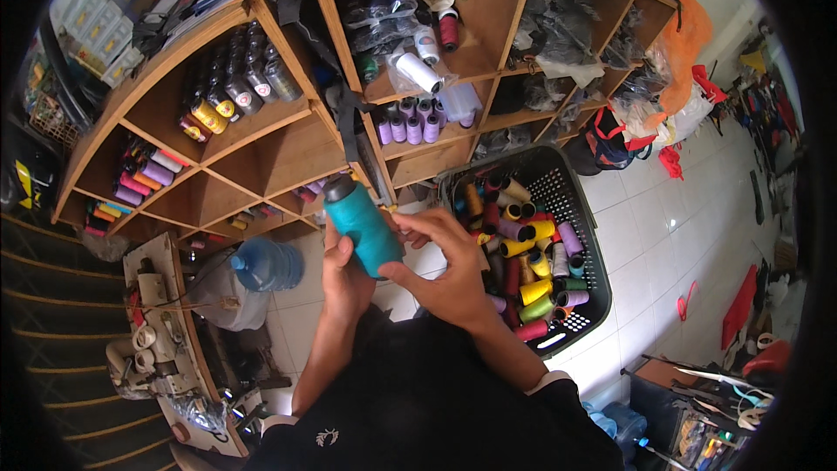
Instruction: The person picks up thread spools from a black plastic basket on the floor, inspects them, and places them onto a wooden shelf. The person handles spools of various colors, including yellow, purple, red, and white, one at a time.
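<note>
1. A teal spool (364, 225) is held up in front of the chest, between a shelf (261, 144) and a basket (571, 209) of mixed spools on the floor.
2. The left hand (343, 277) is closed around the spool's lower end from behind, so the spool is carried tilted, its dark cap pointing up and to the left.
3. The right hand (449, 266) is curled against the spool's right side, fingertips pinched near its face; whether a loose thread end is held there cannot be told.
4. The step in hand is judged to be the finding or securing of the thread end. It is best done with the spool kept steady in the left hand while only the right fingertips work, so that no winding is pulled loose.
5. The spool should be turned slowly rather than tugged.
6. The spool is seen as a long cone, evenly wound in bright teal thread, smooth and full, with a dark core showing at the top.
</note>
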`<state>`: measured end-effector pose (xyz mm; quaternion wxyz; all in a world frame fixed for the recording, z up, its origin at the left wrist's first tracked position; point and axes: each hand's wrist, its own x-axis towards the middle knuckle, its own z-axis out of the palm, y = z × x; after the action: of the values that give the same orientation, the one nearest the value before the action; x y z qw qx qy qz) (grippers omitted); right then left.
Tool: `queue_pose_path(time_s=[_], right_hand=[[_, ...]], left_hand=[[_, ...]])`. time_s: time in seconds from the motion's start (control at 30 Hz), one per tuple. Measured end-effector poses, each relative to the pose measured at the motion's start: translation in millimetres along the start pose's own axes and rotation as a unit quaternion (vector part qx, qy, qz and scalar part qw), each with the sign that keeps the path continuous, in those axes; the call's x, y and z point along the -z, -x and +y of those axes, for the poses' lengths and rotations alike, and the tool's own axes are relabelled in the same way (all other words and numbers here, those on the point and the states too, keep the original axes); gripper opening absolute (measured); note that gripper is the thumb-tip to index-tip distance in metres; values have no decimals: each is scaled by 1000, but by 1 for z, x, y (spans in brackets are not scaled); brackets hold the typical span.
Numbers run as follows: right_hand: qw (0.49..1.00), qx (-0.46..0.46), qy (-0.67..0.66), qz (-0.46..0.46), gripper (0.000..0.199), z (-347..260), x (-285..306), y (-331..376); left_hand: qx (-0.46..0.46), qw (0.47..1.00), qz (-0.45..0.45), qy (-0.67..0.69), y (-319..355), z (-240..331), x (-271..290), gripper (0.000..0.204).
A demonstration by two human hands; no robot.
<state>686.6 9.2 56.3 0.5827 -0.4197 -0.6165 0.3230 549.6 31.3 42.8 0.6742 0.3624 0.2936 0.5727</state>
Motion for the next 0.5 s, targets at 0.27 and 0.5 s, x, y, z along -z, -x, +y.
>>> queue_pose_path(time_s=[0.27,0.5], right_hand=[[1000,11,-1,28,9,8,-3,2],[998,30,11,49,13,5,-5,2]], left_hand=[[-46,998,-27,-28,0,-4,8,65],[-91,994,-4,-54,-4,-5,6,67]])
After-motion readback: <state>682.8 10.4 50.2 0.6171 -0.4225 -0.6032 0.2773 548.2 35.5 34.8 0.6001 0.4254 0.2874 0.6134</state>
